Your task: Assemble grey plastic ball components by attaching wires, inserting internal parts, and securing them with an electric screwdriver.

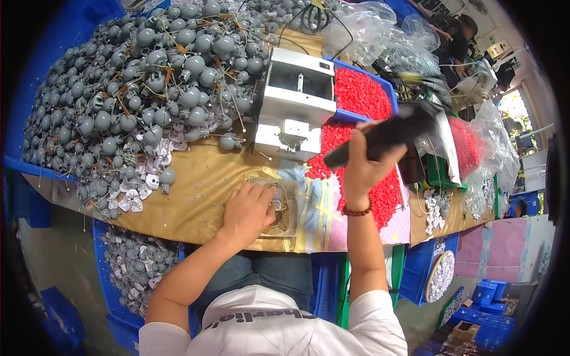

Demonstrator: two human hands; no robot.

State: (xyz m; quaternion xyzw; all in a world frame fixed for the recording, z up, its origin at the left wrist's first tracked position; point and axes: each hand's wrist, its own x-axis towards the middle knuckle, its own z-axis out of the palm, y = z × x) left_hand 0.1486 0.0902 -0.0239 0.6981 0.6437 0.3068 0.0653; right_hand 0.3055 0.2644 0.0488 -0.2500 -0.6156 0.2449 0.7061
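Wearing white shirt (255, 323); gripping 1 blurred black tool (389, 134) in right hand (367, 169) above red parts (383, 204); curling left hand (248, 210) over clear fixture (287, 228), cannot tell its grip.

With the fixture (289, 228) on the worktop (187, 216) taken as clock centre, bulbous parts (148, 83) are heaped in a bin (62, 38) at 10 o'clock. A machine (294, 113) is placed at 12, a tray (350, 115) of small pieces at 1. More pieces (385, 202) are spread at 3, partly beneath a held tool (386, 137). Below the worktop, 1 lower bin (111, 305) is set at 8 o'clock.
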